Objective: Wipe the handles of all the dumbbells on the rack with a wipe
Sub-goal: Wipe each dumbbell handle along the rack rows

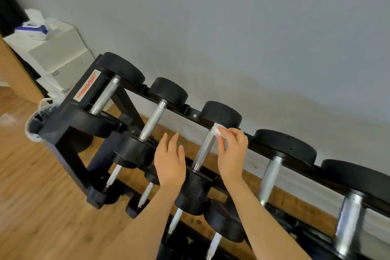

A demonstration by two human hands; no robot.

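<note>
A black rack (69, 133) holds black dumbbells with silver handles on its top rail, and smaller ones on the rails below. My right hand (231, 154) pinches a small white wipe (218, 132) against the far end of the third dumbbell's handle (203, 150), just below its far head. My left hand (169, 159) hovers with straight fingers between the second handle (153, 121) and the third, holding nothing. The first handle (105, 96) lies far left; two more handles (270, 177) (349, 220) lie to the right.
A grey wall (232, 27) runs behind the rack. White boxes (61, 53) with a tissue pack (34, 29) on top stand at the left. A bin lined with a plastic bag (34, 124) sits at the rack's left end on the wooden floor (42, 207).
</note>
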